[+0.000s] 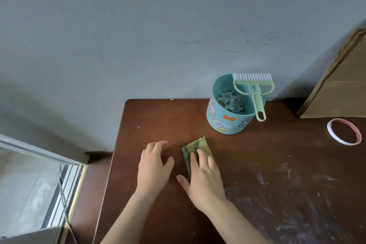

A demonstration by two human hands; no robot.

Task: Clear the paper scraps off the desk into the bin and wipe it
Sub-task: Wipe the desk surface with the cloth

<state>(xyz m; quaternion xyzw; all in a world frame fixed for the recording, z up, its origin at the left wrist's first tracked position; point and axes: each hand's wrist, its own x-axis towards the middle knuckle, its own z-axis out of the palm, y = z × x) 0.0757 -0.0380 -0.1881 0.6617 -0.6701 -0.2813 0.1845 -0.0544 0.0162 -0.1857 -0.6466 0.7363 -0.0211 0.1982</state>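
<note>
A brown wooden desk (257, 164) fills the lower right. My right hand (204, 180) lies flat on a yellow-green sponge (195, 147), fingers pressing it onto the desk. My left hand (153, 166) rests flat on the wood just left of the sponge, fingers spread, holding nothing. At the back stands a round teal bin (223, 123) with cartoon stickers; paper scraps (229, 101) lie inside it. A pale green brush (254, 93) with white bristles lies across the bin's rim, handle pointing toward me.
A roll of white tape (344, 131) lies at the right. A cardboard box (340, 89) leans at the back right corner. Pale smears and scratches (297, 194) mark the desk's right half. The desk's left edge (116, 154) drops beside a window frame (59, 184).
</note>
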